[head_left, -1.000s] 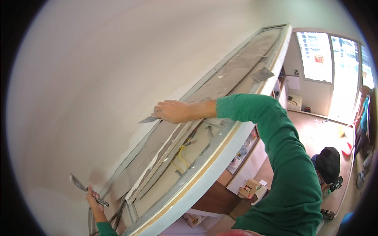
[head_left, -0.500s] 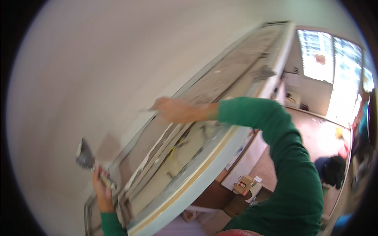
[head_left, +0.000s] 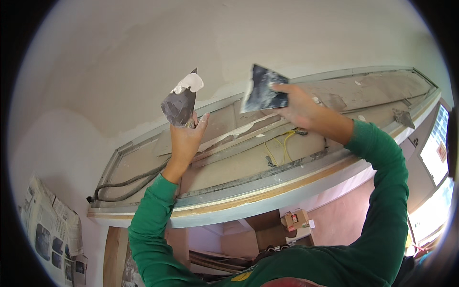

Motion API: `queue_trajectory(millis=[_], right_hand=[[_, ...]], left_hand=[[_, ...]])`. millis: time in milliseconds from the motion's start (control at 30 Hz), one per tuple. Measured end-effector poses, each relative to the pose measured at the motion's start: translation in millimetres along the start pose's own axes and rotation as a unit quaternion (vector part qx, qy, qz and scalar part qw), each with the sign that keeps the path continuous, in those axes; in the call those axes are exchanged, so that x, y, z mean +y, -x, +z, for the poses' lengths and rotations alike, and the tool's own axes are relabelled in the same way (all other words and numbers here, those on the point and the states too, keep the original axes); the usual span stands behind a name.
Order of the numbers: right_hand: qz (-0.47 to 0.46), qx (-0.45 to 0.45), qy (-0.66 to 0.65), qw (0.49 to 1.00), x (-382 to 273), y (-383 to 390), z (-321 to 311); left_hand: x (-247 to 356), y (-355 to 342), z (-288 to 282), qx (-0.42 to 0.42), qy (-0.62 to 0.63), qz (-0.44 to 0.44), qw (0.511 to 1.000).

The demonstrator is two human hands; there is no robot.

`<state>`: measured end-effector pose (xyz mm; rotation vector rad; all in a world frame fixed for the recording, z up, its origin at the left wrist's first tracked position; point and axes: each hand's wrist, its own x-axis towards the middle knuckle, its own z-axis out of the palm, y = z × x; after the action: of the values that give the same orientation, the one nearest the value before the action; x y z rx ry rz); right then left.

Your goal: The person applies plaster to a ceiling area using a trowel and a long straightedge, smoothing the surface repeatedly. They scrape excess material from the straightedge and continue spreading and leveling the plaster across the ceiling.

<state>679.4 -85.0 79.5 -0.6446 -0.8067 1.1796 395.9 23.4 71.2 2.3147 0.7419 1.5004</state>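
My left hand [head_left: 185, 141] is closed round the handle of a putty knife [head_left: 178, 107], its dark blade pointing up. A lump of white filler [head_left: 191, 83] sits along the blade's upper edge. To the right, my right hand [head_left: 303, 107] pinches a flat, dark, four-sided spreader [head_left: 266, 88] between thumb and fingers, its face smeared with white. The two blades are apart. Both tools are held up in front of the plastered wall [head_left: 143, 57], above a dusty recessed ledge [head_left: 239, 167].
On the ledge lie yellow wires [head_left: 287, 146], a black cable [head_left: 126, 184], long board strips [head_left: 248, 134] and a grey scraper-like piece [head_left: 403, 117]. Newspaper [head_left: 52, 234] hangs at lower left. Below the ledge are a cardboard box [head_left: 295, 219] and the floor; a bright window [head_left: 436, 143] stands at right.
The view has swung round and levelled. My right hand has drawn back from the wall, its spreader now in plain sight. Both hands are raised closer together, and white filler shows on the putty knife.
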Motion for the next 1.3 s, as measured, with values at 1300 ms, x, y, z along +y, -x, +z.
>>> queue_trajectory(millis=[1300], right_hand=[[-0.562,-0.364,0.557,0.491,-16.4,66.8,47.9]], left_hand=[[40.6,9.0,-39.1,-0.532,0.383,-0.222,0.722]])
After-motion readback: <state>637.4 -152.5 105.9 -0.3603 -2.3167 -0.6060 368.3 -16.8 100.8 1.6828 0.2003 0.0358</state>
